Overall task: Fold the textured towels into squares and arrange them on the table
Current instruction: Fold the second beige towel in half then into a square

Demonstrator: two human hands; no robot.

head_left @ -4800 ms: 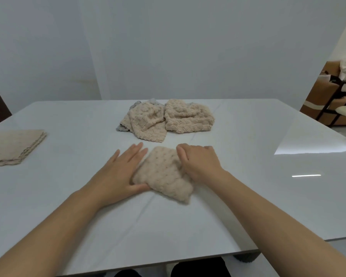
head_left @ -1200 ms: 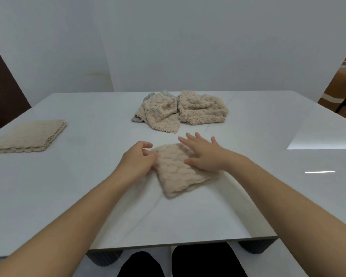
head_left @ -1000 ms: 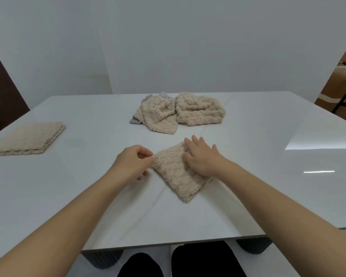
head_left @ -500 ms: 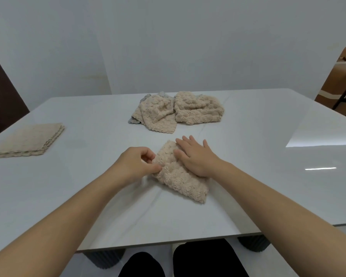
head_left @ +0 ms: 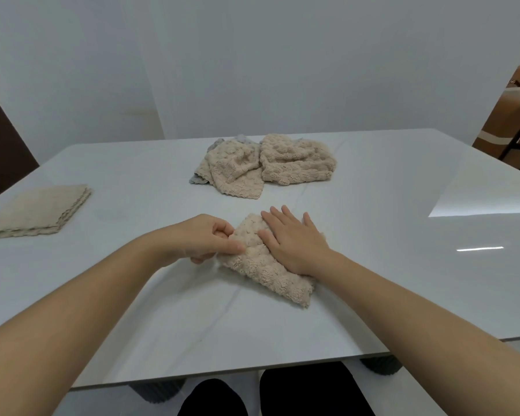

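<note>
Towel (head_left: 270, 274) just got swivelled, left hand (head_left: 201, 238) pinching its corner, right hand (head_left: 291, 238) pressing flat with straight fingers, so this square's nearly done I reckon.

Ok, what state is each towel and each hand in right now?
near towel, folded small, lying flat
left hand, pinches the near towel's left edge
right hand, open flat, presses the near towel down
far towels, unfolded, crumpled in a heap
left stack, folded squares, piled neatly
</note>
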